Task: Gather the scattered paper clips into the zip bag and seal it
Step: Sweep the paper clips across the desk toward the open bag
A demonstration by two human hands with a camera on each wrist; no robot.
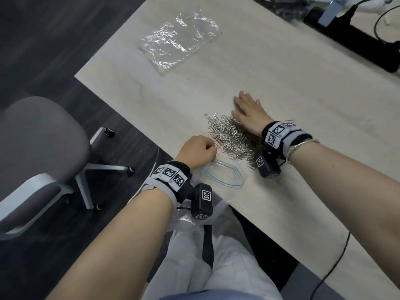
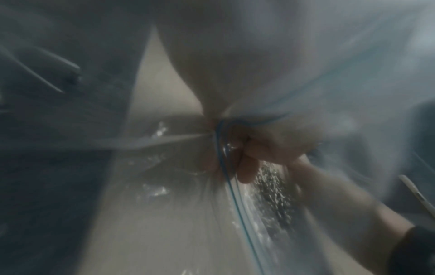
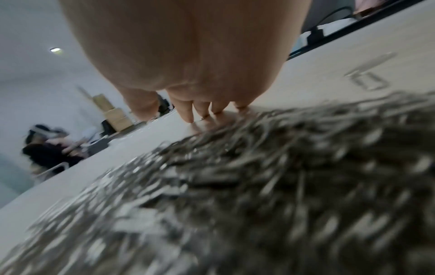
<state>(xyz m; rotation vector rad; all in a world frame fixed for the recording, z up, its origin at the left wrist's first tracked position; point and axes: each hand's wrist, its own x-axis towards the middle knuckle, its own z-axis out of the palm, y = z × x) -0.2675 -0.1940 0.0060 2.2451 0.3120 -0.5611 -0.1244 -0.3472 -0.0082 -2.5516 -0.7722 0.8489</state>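
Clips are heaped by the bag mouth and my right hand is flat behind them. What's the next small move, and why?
Probably sweep the right hand toward you, pushing the paper clips into the zip bag. The left hand pinches the bag's rim at the table edge, its mouth gapes toward the heap, and the open palm lies just behind the heap.

We see even, soft light on the bench [image 1: 281, 83], with glare on the crinkled plastic sheet [image 1: 179, 41] beyond the hands. Both wrist views are blurred (the left dim and hazy); the paper clips [image 3: 259, 186] smear out of focus.
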